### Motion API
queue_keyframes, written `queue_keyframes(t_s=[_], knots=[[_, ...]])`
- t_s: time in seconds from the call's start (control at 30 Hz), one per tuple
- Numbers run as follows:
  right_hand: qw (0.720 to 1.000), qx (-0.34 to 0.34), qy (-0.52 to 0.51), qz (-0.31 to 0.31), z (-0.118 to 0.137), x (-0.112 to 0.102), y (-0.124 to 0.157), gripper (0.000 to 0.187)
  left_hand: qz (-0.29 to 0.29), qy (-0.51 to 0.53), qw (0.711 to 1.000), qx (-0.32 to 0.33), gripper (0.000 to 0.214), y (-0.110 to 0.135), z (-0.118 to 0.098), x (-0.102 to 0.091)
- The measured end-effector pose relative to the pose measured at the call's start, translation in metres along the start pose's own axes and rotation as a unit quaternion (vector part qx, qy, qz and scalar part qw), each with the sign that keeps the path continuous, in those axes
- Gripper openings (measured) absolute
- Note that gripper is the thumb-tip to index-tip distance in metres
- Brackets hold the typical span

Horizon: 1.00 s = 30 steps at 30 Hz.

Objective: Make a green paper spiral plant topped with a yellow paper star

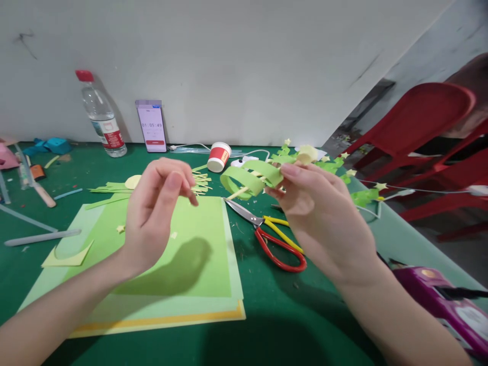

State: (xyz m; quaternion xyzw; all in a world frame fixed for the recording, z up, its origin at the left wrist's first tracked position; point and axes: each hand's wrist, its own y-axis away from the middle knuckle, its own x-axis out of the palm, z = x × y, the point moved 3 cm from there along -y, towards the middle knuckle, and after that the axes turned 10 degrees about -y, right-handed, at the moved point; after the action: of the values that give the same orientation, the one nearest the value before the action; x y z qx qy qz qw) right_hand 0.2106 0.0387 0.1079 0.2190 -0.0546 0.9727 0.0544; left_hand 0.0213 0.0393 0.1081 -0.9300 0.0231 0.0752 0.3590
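Note:
My right hand (324, 213) pinches a light green paper-strip loop ornament (242, 182) between thumb and fingers, above the table. Its curled strips form rings around a thin pale strip, and a pale yellow rounded piece shows behind the thumb. My left hand (154, 213) hovers to the left over stacked green paper sheets (206, 274). Its fingers are loosely bent, the thumb apart from the fingertips, and nothing shows in them. Scissors (263, 221) with one red and one yellow handle lie below the ornament, beside the sheets.
A water bottle (101, 114), a phone (151, 126) showing a timer and a tipped paper cup (219, 156) are near the wall. Cut green strips (110, 188) lie behind the left hand. A purple device (438, 300) sits at right, near red chairs (427, 122).

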Motion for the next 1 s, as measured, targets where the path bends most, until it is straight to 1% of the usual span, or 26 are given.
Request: queue_keyframes(t_s=[0.07, 0.13, 0.17, 0.23, 0.33, 0.4, 0.43, 0.47, 0.5, 0.53, 0.6, 0.67, 0.7, 0.73, 0.77, 0.8, 0.83, 0.87, 0.93, 1.0], knots=[[1.000, -0.012, 0.010, 0.001, 0.000, 0.001, 0.001, 0.013, 0.031, 0.020, 0.999, 0.039, 0.020, 0.000, -0.007, 0.000], [1.000, -0.019, 0.021, 0.005, 0.000, 0.002, 0.001, 0.012, 0.095, 0.017, 0.993, 0.066, 0.022, 0.003, -0.014, 0.002], [0.999, -0.024, 0.024, 0.006, 0.000, 0.003, 0.001, 0.012, 0.119, 0.010, 0.991, 0.067, 0.022, 0.005, -0.017, 0.004], [0.999, -0.038, 0.026, 0.013, 0.000, 0.003, 0.001, 0.011, 0.135, -0.003, 0.990, 0.039, 0.021, 0.009, -0.018, 0.006], [0.997, -0.071, 0.020, 0.017, 0.003, 0.004, 0.002, 0.011, 0.119, -0.032, 0.991, -0.051, 0.016, 0.012, -0.014, 0.010], [0.996, -0.084, 0.017, 0.016, 0.005, 0.004, 0.003, 0.012, 0.142, -0.075, 0.982, -0.105, 0.012, 0.012, -0.009, 0.014], [0.996, -0.086, 0.016, 0.015, 0.005, 0.003, 0.003, 0.012, 0.160, -0.105, 0.975, -0.117, 0.013, 0.012, -0.007, 0.016], [0.996, -0.087, 0.014, 0.016, 0.005, 0.003, 0.003, 0.012, 0.177, -0.136, 0.968, -0.114, 0.014, 0.011, -0.006, 0.017], [0.996, -0.088, 0.013, 0.018, 0.005, 0.003, 0.004, 0.012, 0.186, -0.162, 0.965, -0.091, 0.012, 0.010, -0.006, 0.018], [0.996, -0.089, 0.013, 0.018, 0.005, 0.003, 0.004, 0.012, 0.181, -0.185, 0.965, -0.048, 0.010, 0.009, -0.007, 0.017], [0.995, -0.093, 0.017, 0.019, 0.005, 0.003, 0.004, 0.012, 0.126, -0.215, 0.966, 0.071, 0.012, 0.008, -0.012, 0.014], [0.995, -0.095, 0.022, 0.019, 0.004, 0.002, 0.004, 0.011, 0.073, -0.222, 0.955, 0.184, 0.012, 0.009, -0.017, 0.009], [0.995, -0.095, 0.021, 0.020, 0.004, 0.002, 0.003, 0.011, 0.067, -0.220, 0.947, 0.223, 0.012, 0.010, -0.019, 0.008], [0.995, -0.094, 0.019, 0.022, 0.004, 0.002, 0.003, 0.011, 0.082, -0.214, 0.943, 0.240, 0.012, 0.011, -0.021, 0.008], [0.995, -0.091, 0.017, 0.025, 0.004, 0.003, 0.003, 0.011, 0.110, -0.201, 0.942, 0.244, 0.014, 0.012, -0.022, 0.009], [0.996, -0.089, 0.016, 0.026, 0.003, 0.003, 0.003, 0.011, 0.139, -0.185, 0.944, 0.234, 0.015, 0.013, -0.022, 0.010], [0.996, -0.088, 0.017, 0.026, 0.004, 0.003, 0.003, 0.011, 0.158, -0.174, 0.949, 0.209, 0.016, 0.014, -0.022, 0.012], [0.996, -0.088, 0.020, 0.023, 0.004, 0.003, 0.004, 0.011, 0.165, -0.173, 0.955, 0.174, 0.016, 0.014, -0.021, 0.013], [0.996, -0.089, 0.027, 0.014, 0.005, 0.003, 0.004, 0.012, 0.159, -0.202, 0.962, 0.089, 0.014, 0.014, -0.016, 0.016], [0.996, -0.090, 0.026, 0.007, 0.006, 0.004, 0.005, 0.013, 0.171, -0.252, 0.952, 0.009, 0.015, 0.013, -0.008, 0.019]])
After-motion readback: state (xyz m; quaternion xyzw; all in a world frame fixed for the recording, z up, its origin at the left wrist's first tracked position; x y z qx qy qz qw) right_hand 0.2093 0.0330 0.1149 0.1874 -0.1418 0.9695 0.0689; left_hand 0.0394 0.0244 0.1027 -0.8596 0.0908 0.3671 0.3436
